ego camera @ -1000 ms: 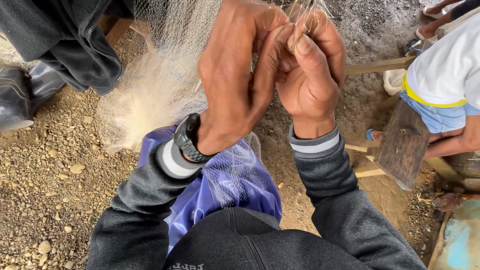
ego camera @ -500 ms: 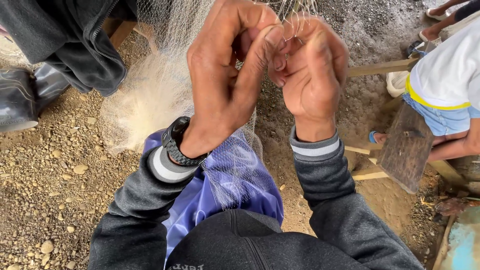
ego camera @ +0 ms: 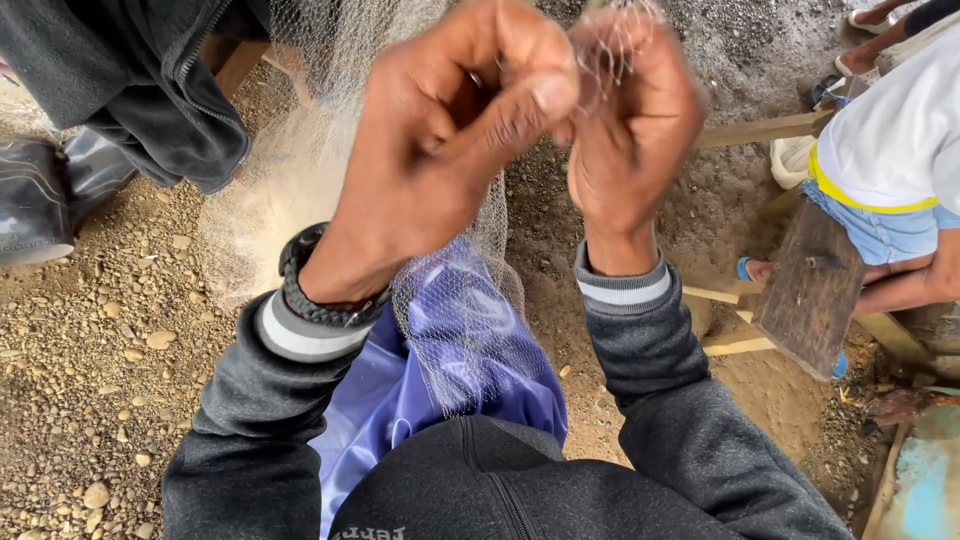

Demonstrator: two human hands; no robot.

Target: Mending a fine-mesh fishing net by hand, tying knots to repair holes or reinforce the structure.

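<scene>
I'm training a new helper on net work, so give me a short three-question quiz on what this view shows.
1. True or false: both the left hand and the right hand are raised and pinching the fine net.
2. Which wrist wears the dark wristwatch? A. left B. right C. neither
3. Fill in: the net drapes down over a ____ coloured cloth on the lap.

Key: 1 true; 2 A; 3 blue.

Both forearms raised, left hand (ego camera: 450, 130) curled with thumb pressing forefinger, right hand (ego camera: 630, 120) fisted, knuckles touching
</scene>
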